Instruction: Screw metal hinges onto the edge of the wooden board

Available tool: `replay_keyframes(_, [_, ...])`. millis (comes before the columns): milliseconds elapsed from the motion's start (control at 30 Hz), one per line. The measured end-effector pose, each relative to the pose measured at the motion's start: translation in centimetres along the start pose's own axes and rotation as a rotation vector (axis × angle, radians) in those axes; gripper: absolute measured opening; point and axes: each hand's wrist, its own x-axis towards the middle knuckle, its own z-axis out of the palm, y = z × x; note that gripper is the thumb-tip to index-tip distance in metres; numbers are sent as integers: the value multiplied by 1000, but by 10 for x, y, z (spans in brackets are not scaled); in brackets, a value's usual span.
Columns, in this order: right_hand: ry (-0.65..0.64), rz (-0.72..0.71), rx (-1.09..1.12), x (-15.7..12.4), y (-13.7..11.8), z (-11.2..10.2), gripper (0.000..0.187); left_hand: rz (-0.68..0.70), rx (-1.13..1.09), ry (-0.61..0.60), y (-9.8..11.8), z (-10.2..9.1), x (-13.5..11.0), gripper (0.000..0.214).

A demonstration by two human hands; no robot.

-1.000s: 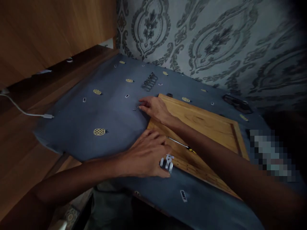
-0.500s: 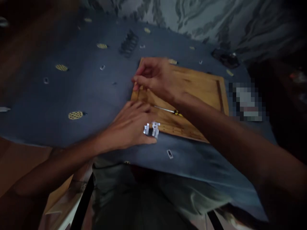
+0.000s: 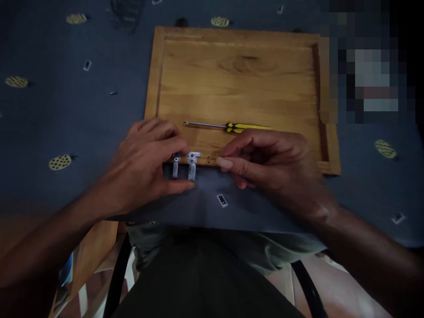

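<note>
A wooden panel [image 3: 238, 75] with a raised rim lies on a blue patterned cloth [image 3: 66, 123]. My left hand [image 3: 145, 165] holds a small silver metal hinge [image 3: 187, 164] against the panel's near edge, fingers curled over it and thumb under it. My right hand [image 3: 268, 165] sits just right of the hinge with thumb and fingers pinched together; what they pinch is too small to make out. A screwdriver [image 3: 232, 127] with a yellow and black handle lies loose on the panel, just beyond both hands.
A tiny dark screw [image 3: 113, 92] lies on the cloth left of the panel. A dark ribbed object [image 3: 127, 13] sits at the top left. My lap and a chair's black frame [image 3: 115, 274] show below the table edge. A blurred patch covers the upper right.
My right hand came back from the cloth at the far left, where it picked at something small, to beside the hinge. The view tilted down. My left hand stayed on the hinge.
</note>
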Motion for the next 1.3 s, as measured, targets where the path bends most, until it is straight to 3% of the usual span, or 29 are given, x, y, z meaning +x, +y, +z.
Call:
replay_keyframes(133, [-59, 69, 63, 8, -5, -2, 24, 5, -14, 5, 3, -1, -1, 28])
replay_keyframes(300, [-168, 132, 99, 9, -8, -7, 11, 3, -40, -1, 6, -2, -2, 34])
replay_keyframes(533, [-71, -102, -265, 2, -7, -1, 10, -39, -74, -17, 9, -2, -2, 26])
replay_keyframes(867, [-145, -208, -471, 10, -8, 6, 15, -16, -69, 15, 10, 0, 1, 28])
replay_keyframes(1133, [-216, -240, -508, 11, -9, 8, 11, 17, -60, -40, 7, -3, 3, 17])
replay_keyframes(1300, [-225, -154, -468, 14, -14, 5, 9, -4, -22, -13, 11, 1, 2, 19])
